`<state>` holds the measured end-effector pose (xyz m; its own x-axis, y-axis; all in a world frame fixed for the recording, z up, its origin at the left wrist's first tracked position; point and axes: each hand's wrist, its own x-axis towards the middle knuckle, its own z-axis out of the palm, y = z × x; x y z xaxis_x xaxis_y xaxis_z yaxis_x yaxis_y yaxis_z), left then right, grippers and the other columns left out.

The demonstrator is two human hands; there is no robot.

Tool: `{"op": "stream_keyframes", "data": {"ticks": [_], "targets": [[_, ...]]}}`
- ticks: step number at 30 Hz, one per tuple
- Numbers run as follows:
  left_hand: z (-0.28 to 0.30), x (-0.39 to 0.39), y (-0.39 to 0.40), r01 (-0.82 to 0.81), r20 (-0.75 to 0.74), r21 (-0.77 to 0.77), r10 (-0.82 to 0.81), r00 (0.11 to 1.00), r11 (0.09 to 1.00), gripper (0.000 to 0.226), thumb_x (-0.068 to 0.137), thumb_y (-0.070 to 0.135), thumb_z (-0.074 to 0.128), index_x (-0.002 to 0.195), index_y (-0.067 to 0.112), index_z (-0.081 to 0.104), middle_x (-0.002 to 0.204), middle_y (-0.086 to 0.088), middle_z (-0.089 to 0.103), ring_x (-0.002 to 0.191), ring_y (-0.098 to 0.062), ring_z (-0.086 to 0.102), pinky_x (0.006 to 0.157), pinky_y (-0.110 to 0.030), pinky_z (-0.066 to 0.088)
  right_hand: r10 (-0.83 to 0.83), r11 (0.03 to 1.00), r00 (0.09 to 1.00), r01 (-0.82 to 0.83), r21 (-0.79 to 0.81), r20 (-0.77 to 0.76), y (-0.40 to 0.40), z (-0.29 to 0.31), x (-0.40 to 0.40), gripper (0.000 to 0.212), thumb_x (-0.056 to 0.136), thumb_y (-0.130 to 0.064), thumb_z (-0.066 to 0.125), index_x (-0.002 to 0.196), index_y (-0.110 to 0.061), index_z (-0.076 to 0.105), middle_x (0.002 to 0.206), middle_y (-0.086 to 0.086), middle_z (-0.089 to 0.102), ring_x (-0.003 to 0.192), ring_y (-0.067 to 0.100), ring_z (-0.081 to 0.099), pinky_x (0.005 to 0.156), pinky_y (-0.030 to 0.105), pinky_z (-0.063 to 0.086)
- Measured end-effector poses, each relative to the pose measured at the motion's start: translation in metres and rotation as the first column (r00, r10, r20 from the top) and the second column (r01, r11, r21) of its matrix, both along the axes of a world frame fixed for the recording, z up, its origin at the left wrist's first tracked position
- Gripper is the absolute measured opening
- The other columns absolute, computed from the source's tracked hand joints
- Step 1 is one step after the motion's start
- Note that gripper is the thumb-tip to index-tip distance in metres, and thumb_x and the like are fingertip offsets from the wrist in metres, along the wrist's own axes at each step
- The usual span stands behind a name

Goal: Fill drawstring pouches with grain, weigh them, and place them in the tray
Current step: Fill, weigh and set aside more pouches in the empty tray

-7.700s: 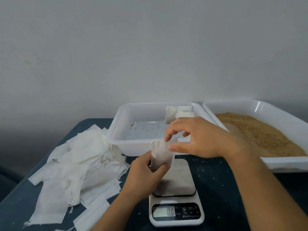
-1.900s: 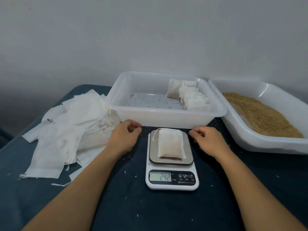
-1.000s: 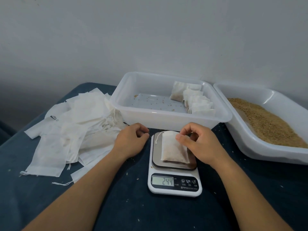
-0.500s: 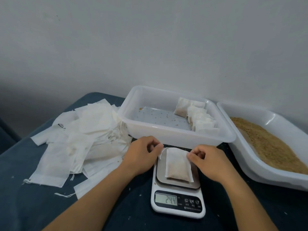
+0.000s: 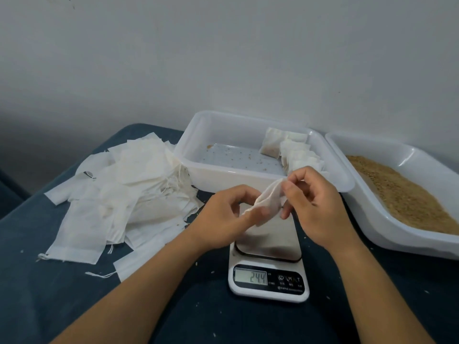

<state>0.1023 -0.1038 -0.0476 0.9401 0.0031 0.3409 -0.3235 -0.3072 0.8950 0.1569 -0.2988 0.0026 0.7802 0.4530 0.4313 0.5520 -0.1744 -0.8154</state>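
Two hands: the left hand [image 5: 223,217] and the right hand [image 5: 315,202] both hold one pouch [image 5: 269,203] in the air, just over the plate of the scale [image 5: 268,266].
Fingers: the left fingers [image 5: 248,214] pinch the near-left end; the right fingers [image 5: 289,188] pinch the far-right end.
Long way: the pouch runs from near-left up to far-right.
Next spot: the tray [image 5: 248,180] sits just past the hands, far side, so the pouch must go forward. The right hand is a bit nearer the row of full pouches [image 5: 298,155] at the tray's right.
Writing: the scale screen shows 244; the small button words are too tiny to read.
Grain: the bin [image 5: 397,234] of grain [image 5: 407,197] is at the right.
Spare pouches: a pile [image 5: 119,194] lies on the counter [image 5: 49,294], left.
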Motion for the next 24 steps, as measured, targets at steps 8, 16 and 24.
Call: {"op": "stream_keyframes", "data": {"ticks": [8,16,24], "targets": [[0.002,-0.002,-0.001,-0.19,0.114,-0.051,0.194,0.974,0.981,0.023,0.097,0.037,0.059,0.08,0.026,0.069,0.068,0.006,0.058,0.063,-0.003,0.049,0.058,-0.027,0.041,0.12,0.952,0.991,-0.131,-0.276,-0.058,0.005,0.029,0.009,0.026,0.084,-0.053,0.074,0.105,-0.041,0.066,0.085,-0.009,0.076,0.07,0.012,0.072,0.066,0.024,0.059],[-0.006,0.003,0.005,-0.457,-0.167,-0.013,0.449,0.878,0.889,0.009,0.098,0.049,0.058,0.102,0.042,0.061,0.091,0.022,0.069,0.084,0.012,0.06,0.067,-0.011,0.041,-0.137,0.905,0.97,0.206,-0.372,0.202,0.025,0.09,0.076,0.013,0.097,-0.032,0.07,0.084,-0.031,0.065,0.062,-0.023,0.067,0.048,0.004,0.065,0.05,0.007,0.041],[-0.023,0.012,0.009,-0.48,-0.309,0.142,0.499,0.809,0.866,0.006,0.098,0.044,0.058,0.094,0.04,0.056,0.086,0.018,0.066,0.08,0.006,0.059,0.062,-0.01,0.038,-0.326,0.802,0.941,0.324,-0.501,0.086,0.065,0.069,0.186,0.011,0.098,-0.018,0.06,0.088,-0.017,0.066,0.074,-0.001,0.076,0.071,0.016,0.076,0.079,0.043,0.063]]}}
